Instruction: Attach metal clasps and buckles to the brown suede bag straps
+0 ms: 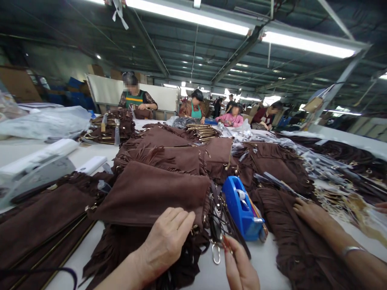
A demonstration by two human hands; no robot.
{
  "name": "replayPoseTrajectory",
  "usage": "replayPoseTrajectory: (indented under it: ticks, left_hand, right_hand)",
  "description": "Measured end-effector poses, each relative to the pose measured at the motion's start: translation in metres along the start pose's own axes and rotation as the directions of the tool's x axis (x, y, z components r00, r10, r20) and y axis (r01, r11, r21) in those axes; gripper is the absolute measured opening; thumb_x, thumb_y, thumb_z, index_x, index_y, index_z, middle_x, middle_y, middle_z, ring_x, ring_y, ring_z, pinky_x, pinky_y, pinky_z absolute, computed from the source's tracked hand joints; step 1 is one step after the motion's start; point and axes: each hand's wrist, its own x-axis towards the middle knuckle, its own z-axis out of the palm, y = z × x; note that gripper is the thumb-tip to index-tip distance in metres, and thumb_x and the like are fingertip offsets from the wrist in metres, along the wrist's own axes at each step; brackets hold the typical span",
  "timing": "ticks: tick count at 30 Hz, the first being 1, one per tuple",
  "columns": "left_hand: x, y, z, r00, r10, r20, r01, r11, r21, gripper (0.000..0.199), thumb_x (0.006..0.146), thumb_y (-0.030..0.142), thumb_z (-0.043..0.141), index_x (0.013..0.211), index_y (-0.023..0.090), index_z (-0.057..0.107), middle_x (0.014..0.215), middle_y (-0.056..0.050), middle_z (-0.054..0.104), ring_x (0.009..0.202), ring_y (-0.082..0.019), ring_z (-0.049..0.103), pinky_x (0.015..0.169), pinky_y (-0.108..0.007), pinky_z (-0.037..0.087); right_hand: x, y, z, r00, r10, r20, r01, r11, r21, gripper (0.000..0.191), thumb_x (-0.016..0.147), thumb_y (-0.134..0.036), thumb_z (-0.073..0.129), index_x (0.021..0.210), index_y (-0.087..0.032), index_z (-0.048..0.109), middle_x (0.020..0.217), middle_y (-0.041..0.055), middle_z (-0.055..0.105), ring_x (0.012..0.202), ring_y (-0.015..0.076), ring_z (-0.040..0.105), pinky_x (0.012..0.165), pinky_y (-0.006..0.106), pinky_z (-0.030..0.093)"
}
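Note:
My left hand (169, 235) lies on the lower edge of a brown fringed bag (151, 193), fingers laid flat over it and the thumb hidden. To its right, my right hand (241, 266) is closed in a pinch on a small piece with red and metal on it, too small to name. Beside those fingertips hangs an oval metal hook (216, 253), near dark straps (218, 205) that lie along the bag's right side. A blue tape dispenser (238, 205) stands just beyond my right hand.
Another person's hand (313, 217) rests on a fringed bag (287, 237) at the right. More brown bags (39, 217) lie at the left, and others are piled ahead. Plastic-wrapped straps (320, 161) cover the right side. Several people sit or stand at the far side.

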Motion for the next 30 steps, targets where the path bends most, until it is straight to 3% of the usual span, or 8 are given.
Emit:
replayPoseTrajectory:
  ticks: [4, 8, 11, 15, 21, 26, 30]
  left_hand:
    - [0.007, 0.006, -0.028, 0.998, 0.035, 0.051, -0.033, 0.999, -0.034, 0.032, 0.085, 0.002, 0.034, 0.111, 0.004, 0.052, 0.084, -0.009, 0.062, 0.072, -0.016, 0.053, 0.068, -0.030, 0.045]
    - [0.005, 0.011, -0.035, 0.996, 0.070, 0.064, -0.066, 0.996, -0.055, 0.026, 0.087, 0.014, 0.039, 0.107, 0.011, 0.056, 0.070, -0.003, 0.058, 0.058, -0.015, 0.047, 0.052, -0.029, 0.035]
    - [0.004, 0.013, -0.035, 0.997, 0.042, 0.062, -0.037, 0.996, -0.076, 0.020, 0.086, 0.027, 0.049, 0.100, 0.015, 0.058, 0.061, 0.000, 0.052, 0.051, -0.014, 0.042, 0.049, -0.029, 0.027]
    - [0.003, 0.013, -0.034, 0.997, 0.028, 0.070, -0.019, 0.991, -0.130, 0.016, 0.085, 0.021, 0.048, 0.098, 0.015, 0.055, 0.059, 0.002, 0.049, 0.050, -0.012, 0.040, 0.052, -0.029, 0.024]
    - [0.000, 0.013, -0.035, 0.989, -0.018, 0.144, 0.044, 0.982, -0.183, 0.018, 0.081, 0.013, 0.051, 0.099, 0.016, 0.053, 0.060, 0.003, 0.050, 0.052, -0.012, 0.041, 0.055, -0.028, 0.025]
    - [0.000, 0.014, -0.036, 0.987, -0.063, 0.150, 0.097, 0.968, -0.233, 0.014, 0.080, 0.010, 0.050, 0.091, 0.016, 0.053, 0.058, 0.004, 0.050, 0.051, -0.011, 0.042, 0.054, -0.029, 0.024]
    - [-0.001, 0.013, -0.035, 0.983, -0.119, 0.139, 0.155, 0.947, -0.281, 0.007, 0.080, 0.011, 0.051, 0.085, 0.017, 0.052, 0.057, 0.005, 0.051, 0.048, -0.009, 0.042, 0.054, -0.028, 0.025]
  right_hand:
    - [0.023, -0.024, -0.006, 0.963, -0.265, -0.043, 0.261, 0.962, -0.087, 0.020, 0.089, -0.025, 0.042, 0.106, -0.021, 0.052, 0.089, 0.0038, 0.070, 0.077, 0.0149, 0.067, 0.069, 0.021, 0.052]
    - [0.040, -0.041, -0.007, 0.876, -0.479, 0.065, 0.483, 0.872, -0.086, 0.026, 0.084, -0.014, 0.041, 0.107, -0.022, 0.049, 0.084, 0.0022, 0.067, 0.070, 0.0123, 0.065, 0.060, 0.019, 0.051]
    - [0.042, -0.047, -0.005, 0.850, -0.508, 0.138, 0.518, 0.854, -0.042, 0.027, 0.083, -0.013, 0.038, 0.107, -0.021, 0.048, 0.080, 0.0023, 0.063, 0.067, 0.0125, 0.061, 0.057, 0.021, 0.048]
    - [0.039, -0.052, -0.002, 0.822, -0.538, 0.185, 0.552, 0.833, -0.032, 0.025, 0.084, -0.014, 0.035, 0.105, -0.019, 0.048, 0.073, 0.0014, 0.058, 0.062, 0.0129, 0.056, 0.055, 0.024, 0.044]
    - [0.041, -0.056, 0.009, 0.772, -0.617, 0.155, 0.632, 0.772, -0.074, 0.023, 0.085, -0.016, 0.034, 0.104, -0.017, 0.048, 0.070, 0.0024, 0.057, 0.059, 0.0148, 0.055, 0.051, 0.025, 0.043]
    - [0.044, -0.063, 0.008, 0.699, -0.681, 0.217, 0.713, 0.689, -0.132, 0.025, 0.082, -0.012, 0.037, 0.106, -0.016, 0.043, 0.068, 0.0031, 0.058, 0.056, 0.0149, 0.057, 0.050, 0.024, 0.048]
    - [0.042, -0.063, 0.008, 0.707, -0.691, 0.150, 0.706, 0.680, -0.196, 0.025, 0.085, -0.014, 0.035, 0.108, -0.013, 0.044, 0.068, 0.0043, 0.059, 0.057, 0.0151, 0.057, 0.048, 0.024, 0.047]
